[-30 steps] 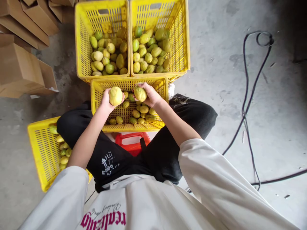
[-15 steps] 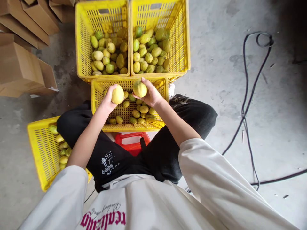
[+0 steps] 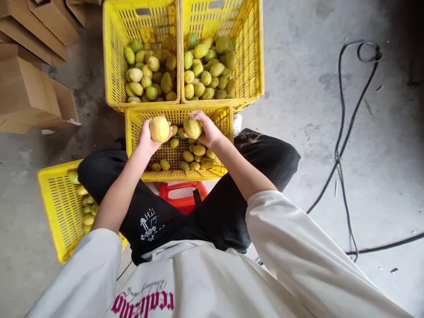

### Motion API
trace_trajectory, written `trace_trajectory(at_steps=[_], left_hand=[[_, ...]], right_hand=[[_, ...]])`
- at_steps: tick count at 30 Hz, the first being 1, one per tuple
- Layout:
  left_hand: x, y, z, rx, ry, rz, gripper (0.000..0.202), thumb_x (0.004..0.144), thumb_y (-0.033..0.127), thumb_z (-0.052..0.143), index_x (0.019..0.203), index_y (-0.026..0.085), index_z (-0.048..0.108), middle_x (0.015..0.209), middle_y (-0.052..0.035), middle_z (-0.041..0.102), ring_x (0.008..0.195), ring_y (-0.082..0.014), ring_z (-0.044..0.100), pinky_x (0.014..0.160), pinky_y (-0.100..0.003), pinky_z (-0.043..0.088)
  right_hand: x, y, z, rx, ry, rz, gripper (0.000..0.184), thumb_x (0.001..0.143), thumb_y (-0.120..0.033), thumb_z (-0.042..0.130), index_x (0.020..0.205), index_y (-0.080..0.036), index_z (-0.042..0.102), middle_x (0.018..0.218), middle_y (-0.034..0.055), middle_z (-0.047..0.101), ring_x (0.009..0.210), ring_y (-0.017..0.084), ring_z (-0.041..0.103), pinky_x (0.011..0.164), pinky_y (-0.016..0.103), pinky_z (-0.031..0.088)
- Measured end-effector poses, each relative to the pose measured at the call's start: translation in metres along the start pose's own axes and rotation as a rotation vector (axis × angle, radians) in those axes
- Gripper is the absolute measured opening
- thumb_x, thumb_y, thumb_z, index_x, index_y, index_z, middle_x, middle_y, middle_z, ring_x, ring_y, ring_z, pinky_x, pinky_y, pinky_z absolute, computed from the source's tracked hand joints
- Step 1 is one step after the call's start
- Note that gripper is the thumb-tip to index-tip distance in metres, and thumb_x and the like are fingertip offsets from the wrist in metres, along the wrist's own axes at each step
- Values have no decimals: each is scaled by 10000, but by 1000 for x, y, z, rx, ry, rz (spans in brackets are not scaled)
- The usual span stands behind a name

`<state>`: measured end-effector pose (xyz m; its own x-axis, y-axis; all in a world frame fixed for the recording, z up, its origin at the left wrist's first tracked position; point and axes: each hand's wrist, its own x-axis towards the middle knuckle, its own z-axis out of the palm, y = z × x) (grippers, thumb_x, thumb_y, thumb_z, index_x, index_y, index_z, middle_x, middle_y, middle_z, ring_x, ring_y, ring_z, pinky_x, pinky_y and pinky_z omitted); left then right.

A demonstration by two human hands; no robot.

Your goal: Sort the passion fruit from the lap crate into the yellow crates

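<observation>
At frame centre, above the near crate [image 3: 180, 176], the right hand [image 3: 209, 133] has rolled its greenish fruit [image 3: 192, 127] back under its fingers, while the left hand [image 3: 145, 141] still cups its yellow fruit [image 3: 159, 129], neither fruit let go.

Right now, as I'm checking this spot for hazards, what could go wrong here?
The left hand holds a yellow fruit and the right hand a greener fruit above the near crate; a slip might bruise either on the pile below. The black cable lies loose to the person's right, so standing up could mean a trip.
</observation>
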<state>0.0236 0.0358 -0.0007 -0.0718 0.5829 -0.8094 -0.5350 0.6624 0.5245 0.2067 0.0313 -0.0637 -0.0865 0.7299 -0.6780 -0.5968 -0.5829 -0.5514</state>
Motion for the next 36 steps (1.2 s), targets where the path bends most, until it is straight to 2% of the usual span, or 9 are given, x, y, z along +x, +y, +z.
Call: trace_trajectory(at_steps=[4, 8, 11, 14, 17, 23, 29, 33, 36], left_hand=[[5, 0, -3, 8, 42, 10, 205, 1237, 466, 812, 1159, 277, 804, 920, -41, 799, 912, -228, 865, 879, -278, 727], [9, -4, -5, 21, 0, 56, 261, 1133, 415, 979, 1090, 263, 771, 905, -2, 786, 773, -167, 794, 788, -231, 693], [10, -5, -7, 4, 48, 109, 232, 1109, 424, 970, 1133, 276, 793, 953, -19, 824, 965, -240, 890, 915, -293, 763], [11, -3, -9, 18, 161, 171, 232, 1141, 416, 920, 1048, 287, 751, 955, -32, 800, 1200, -288, 896, 1082, -321, 761], [11, -1, -10, -6, 199, 164, 271, 1191, 442, 866, 1029, 293, 707, 938, -29, 752, 1271, -296, 888, 1163, -337, 753], [9, 2, -6, -82, 188, 51, 180, 1239, 474, 790, 1161, 312, 793, 973, -49, 790, 1092, -267, 888, 965, -302, 786], [21, 1, -13, 18, 189, -71, 296, 1068, 546, 968, 1207, 353, 791, 1090, -65, 832, 1082, -312, 896, 868, -363, 798], [23, -3, -13, -36, 187, -83, 197, 1123, 396, 818, 1315, 352, 804, 1163, -77, 870, 1099, -308, 903, 842, -357, 809], [14, 2, -10, -139, 131, -8, 290, 1224, 325, 628, 1449, 313, 811, 1243, -114, 889, 1235, -305, 925, 865, -304, 800]], right_hand=[[-4, -3, 4, 32, -22, 19, 488, 1049, -680, 1024, 1198, -316, 736, 982, -12, 806, 1028, 272, 875, 901, 415, 804], [-7, -4, 9, 94, -52, -19, 492, 1060, -704, 998, 1250, -316, 763, 997, 14, 829, 1109, 320, 902, 943, 478, 825], [-4, -5, 7, 105, -34, -71, 504, 1077, -731, 977, 1250, -318, 747, 1023, 0, 826, 1127, 298, 900, 965, 474, 820], [1, -5, 1, 103, 5, -89, 494, 1133, -763, 903, 1201, -314, 709, 1015, -20, 783, 1164, 257, 873, 1029, 458, 791], [4, -1, -4, 89, 30, -96, 458, 1133, -712, 905, 1150, -313, 681, 994, -34, 737, 1164, 242, 856, 1050, 437, 779], [-1, 3, -1, 36, 24, -78, 405, 1022, -525, 1023, 1127, -321, 690, 1006, -36, 743, 1035, 239, 850, 900, 372, 796], [2, 5, -6, -53, 36, 32, 407, 994, -505, 1063, 1123, -316, 726, 988, -35, 773, 933, 227, 819, 880, 401, 814], [3, 8, -9, -66, 51, 182, 367, 1038, -486, 1045, 1092, -299, 733, 907, 12, 783, 935, 288, 857, 824, 447, 846], [-6, -8, -6, 185, 40, 91, 263, 1196, -482, 883, 1120, -257, 771, 963, 53, 841, 1039, 263, 913, 845, 351, 846]])
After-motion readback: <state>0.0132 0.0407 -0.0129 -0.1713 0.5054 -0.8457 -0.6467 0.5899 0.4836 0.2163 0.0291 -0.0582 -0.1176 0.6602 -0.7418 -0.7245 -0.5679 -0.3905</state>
